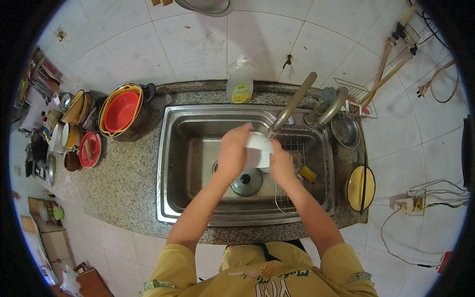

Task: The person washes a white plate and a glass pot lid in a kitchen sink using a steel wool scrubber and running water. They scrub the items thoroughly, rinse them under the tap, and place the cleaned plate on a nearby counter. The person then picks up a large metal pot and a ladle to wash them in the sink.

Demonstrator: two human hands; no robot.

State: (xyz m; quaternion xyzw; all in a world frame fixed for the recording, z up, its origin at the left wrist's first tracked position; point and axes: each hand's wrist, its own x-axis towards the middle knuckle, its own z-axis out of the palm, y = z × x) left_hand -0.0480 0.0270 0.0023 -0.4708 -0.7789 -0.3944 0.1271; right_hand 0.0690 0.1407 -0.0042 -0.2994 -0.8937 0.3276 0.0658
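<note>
Over the steel sink (185, 163) I hold a white bowl (258, 151), tilted, between both hands. My left hand (234, 150) grips its left side and my right hand (281, 163) its right side. Right above the bowl is the end of the faucet (296, 104), and water seems to run from it. Below the bowl, a round lid with a black knob (246, 184) lies on the sink bottom, partly hidden. A yellow sponge (308, 173) rests on the wire rack (295, 147) in the sink's right part.
Behind the sink stands a dish soap bottle (240, 81). To the left are a pot with a red basin (121, 111) and a red plate (90, 149). On the right are a metal bowl (346, 131) and a yellow oval dish (355, 190) with a dark stick across it.
</note>
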